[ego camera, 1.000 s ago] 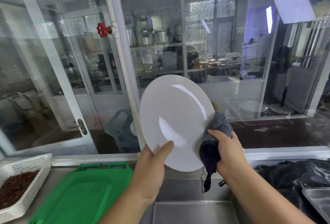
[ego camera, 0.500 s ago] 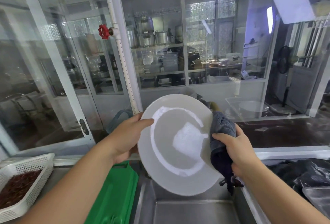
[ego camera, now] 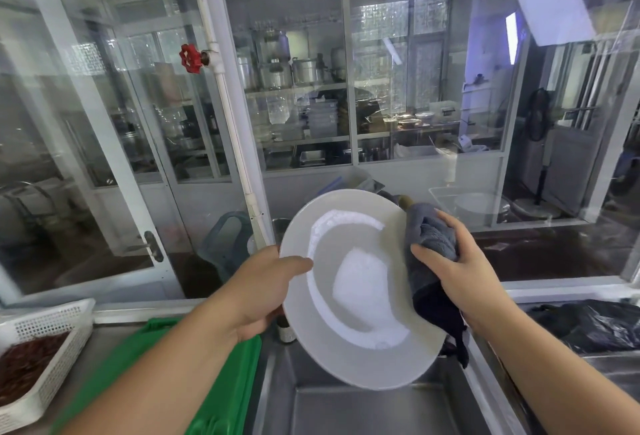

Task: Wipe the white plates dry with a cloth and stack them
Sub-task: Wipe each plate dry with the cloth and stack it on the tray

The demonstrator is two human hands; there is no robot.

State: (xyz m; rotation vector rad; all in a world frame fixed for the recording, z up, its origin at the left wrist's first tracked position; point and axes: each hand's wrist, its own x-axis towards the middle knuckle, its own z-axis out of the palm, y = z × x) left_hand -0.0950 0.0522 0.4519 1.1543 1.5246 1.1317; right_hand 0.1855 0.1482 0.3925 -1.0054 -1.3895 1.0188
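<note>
Plate (ego camera: 360, 292): held tilted above the steel sink (ego camera: 363, 410), hollow face turned to the camera, one rim in each hand.
Left hand (ego camera: 258, 291): clasped on the left rim, thumb laid over the front face, fingers hidden behind.
Right hand (ego camera: 460, 265): wrapped round the grey cloth (ego camera: 433, 247), which is pressed by it against the right rim.
Handling, plate: judged stiff, glazed and breakable; probably slippery where wet, so a rim hold from two sides is judged safest, with the bare thumb kept off the wiped face.
Handling, cloth: soft and limp; a dark tail is seen hanging below the hand.
Count, plates: one in hand; no stack is seen on this side of the glass.
Count, cloths: one.
Count, hands: two, both occupied.
Beside the sink: one green tray (ego camera: 194, 379) to the left, one white basket (ego camera: 45, 362) of dark red contents further left, dark plastic (ego camera: 588, 327) to the right.
</note>
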